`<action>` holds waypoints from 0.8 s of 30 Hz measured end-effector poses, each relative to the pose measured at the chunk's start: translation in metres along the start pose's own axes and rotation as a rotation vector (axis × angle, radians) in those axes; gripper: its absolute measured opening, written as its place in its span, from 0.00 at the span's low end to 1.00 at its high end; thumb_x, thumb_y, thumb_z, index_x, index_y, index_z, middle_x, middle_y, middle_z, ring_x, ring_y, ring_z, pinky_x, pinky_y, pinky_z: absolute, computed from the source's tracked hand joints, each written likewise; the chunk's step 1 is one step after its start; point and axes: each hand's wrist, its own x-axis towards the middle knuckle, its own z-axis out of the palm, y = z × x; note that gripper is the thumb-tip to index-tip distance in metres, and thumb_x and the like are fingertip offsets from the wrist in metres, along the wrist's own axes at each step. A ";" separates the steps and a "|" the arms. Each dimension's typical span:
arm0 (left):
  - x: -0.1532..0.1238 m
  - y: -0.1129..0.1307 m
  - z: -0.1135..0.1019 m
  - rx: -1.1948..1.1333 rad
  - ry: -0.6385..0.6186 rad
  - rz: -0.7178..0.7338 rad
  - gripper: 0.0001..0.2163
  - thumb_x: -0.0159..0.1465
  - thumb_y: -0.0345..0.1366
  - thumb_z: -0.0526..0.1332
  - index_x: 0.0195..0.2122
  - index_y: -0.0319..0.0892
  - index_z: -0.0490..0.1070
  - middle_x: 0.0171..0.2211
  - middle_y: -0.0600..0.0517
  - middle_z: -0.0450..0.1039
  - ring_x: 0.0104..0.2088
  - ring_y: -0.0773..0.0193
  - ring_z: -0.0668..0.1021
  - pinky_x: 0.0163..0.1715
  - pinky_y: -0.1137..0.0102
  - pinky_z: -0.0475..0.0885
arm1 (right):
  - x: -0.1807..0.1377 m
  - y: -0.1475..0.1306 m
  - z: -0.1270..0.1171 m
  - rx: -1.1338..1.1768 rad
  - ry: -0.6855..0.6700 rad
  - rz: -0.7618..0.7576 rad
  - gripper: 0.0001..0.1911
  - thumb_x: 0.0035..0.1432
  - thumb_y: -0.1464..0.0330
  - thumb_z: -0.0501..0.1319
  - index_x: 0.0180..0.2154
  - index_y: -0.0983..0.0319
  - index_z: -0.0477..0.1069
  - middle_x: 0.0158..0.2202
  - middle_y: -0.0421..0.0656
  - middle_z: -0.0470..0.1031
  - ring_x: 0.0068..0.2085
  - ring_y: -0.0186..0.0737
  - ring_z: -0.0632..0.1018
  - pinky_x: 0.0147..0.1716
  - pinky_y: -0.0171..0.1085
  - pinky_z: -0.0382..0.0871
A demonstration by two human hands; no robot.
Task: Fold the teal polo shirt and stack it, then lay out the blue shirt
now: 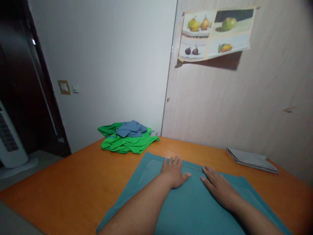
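Observation:
A teal cloth (193,205) lies spread on the orange table, its near part running out of the bottom of the view. My left hand (173,173) rests flat on it close to the far edge, fingers stretched forward and thumb out to the right. To the right, my right hand (218,187) also lies on the cloth, palm down, with the thumb apart from the fingers. Between the hands, a thin pale line, a seam or cord, shows along the far edge. Neither hand holds anything. Whether the cloth is a garment or a cover, I cannot tell.
On the orange table (73,182), a heap of bright green and blue-grey clothes (129,138) sits at the back left. A folded striped cloth (251,160) lies at the back right. Walls stand behind the table; a white tower fan (11,140) is on the floor at left.

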 end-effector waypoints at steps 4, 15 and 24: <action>0.000 0.000 -0.001 0.007 -0.001 -0.010 0.44 0.64 0.67 0.37 0.73 0.40 0.41 0.73 0.44 0.36 0.72 0.46 0.42 0.67 0.44 0.40 | -0.002 -0.004 -0.004 0.014 0.005 0.003 0.38 0.65 0.47 0.45 0.68 0.58 0.56 0.71 0.45 0.52 0.71 0.49 0.53 0.68 0.54 0.48; 0.000 0.001 -0.003 0.006 -0.003 -0.014 0.45 0.64 0.67 0.38 0.73 0.39 0.42 0.73 0.44 0.36 0.72 0.46 0.42 0.68 0.44 0.40 | 0.000 0.005 -0.003 -0.016 0.021 0.085 0.38 0.65 0.46 0.45 0.69 0.59 0.54 0.71 0.48 0.53 0.71 0.52 0.53 0.68 0.58 0.45; 0.001 -0.001 -0.003 0.030 0.003 -0.001 0.43 0.65 0.65 0.39 0.72 0.38 0.43 0.73 0.44 0.37 0.72 0.47 0.44 0.68 0.45 0.41 | 0.006 0.031 -0.025 0.439 0.362 0.298 0.29 0.62 0.52 0.52 0.54 0.64 0.73 0.58 0.55 0.73 0.63 0.54 0.69 0.63 0.52 0.60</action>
